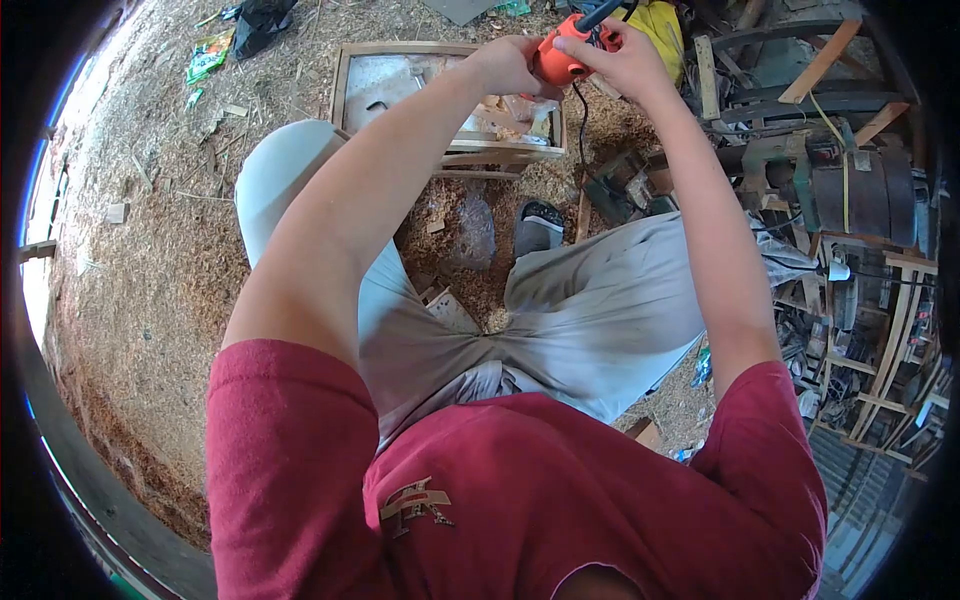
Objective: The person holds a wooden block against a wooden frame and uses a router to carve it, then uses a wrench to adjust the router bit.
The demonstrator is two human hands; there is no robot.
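Note:
An orange corded power tool (562, 62) is held out at arm's length near the top of the view; its exact kind is not clear. My left hand (508, 68) grips its left side with the fingers closed against the body. On its other side, my right hand (632, 62) has its fingers wrapped around the tool, the thumb lying over the orange housing. A black cord (582, 125) hangs from it towards the ground. Just below and left of the tool lies a shallow wooden frame or box (338, 88) with a pale, worn panel and wood scraps inside.
Wood shavings (150, 300) cover the ground. A yellow bag (660, 35) lies behind my right hand. Machinery (850, 185) and wooden frames (890, 350) crowd the right side. A black plastic bag (262, 28) and a green wrapper (207, 57) lie at the upper left.

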